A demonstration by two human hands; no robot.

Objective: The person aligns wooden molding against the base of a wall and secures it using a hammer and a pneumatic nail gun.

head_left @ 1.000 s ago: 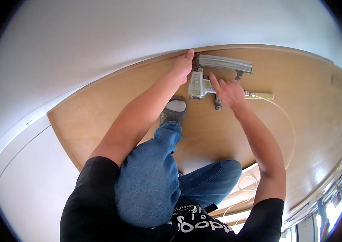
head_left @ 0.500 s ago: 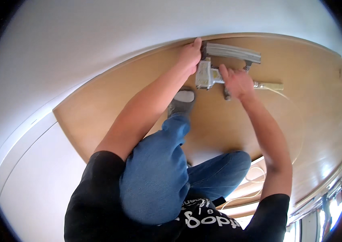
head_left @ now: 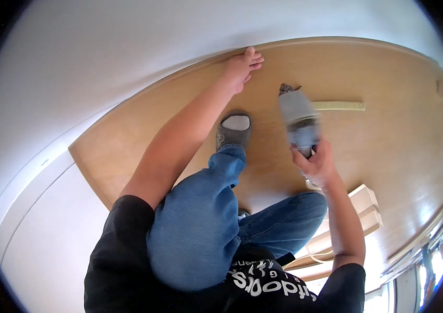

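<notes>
My right hand [head_left: 319, 163] is wrapped round the grip of a grey nail gun [head_left: 298, 112], held over the wooden board and slightly blurred by motion. The gun's dark nose end points away from me, apart from the board's far edge. My left hand [head_left: 243, 69] lies at the wooden edge strip [head_left: 284, 44] along the wall, fingers stretched out and holding nothing. Beyond the gun, a slim pale yellow strip-shaped thing [head_left: 340, 106] lies on the brown wooden board [head_left: 388, 135]; its kind is unclear.
My foot in a grey shoe [head_left: 234, 130] stands on the board between my arms. Pale wooden strips [head_left: 365, 206] lie beside my right forearm, with a thin hose [head_left: 318, 255] near them. A white wall [head_left: 127, 47] rises behind the edge strip.
My right hand has drawn the nail gun back from the edge strip toward me and turned it. The left hand has come off the gun's nose, its fingers now spread.
</notes>
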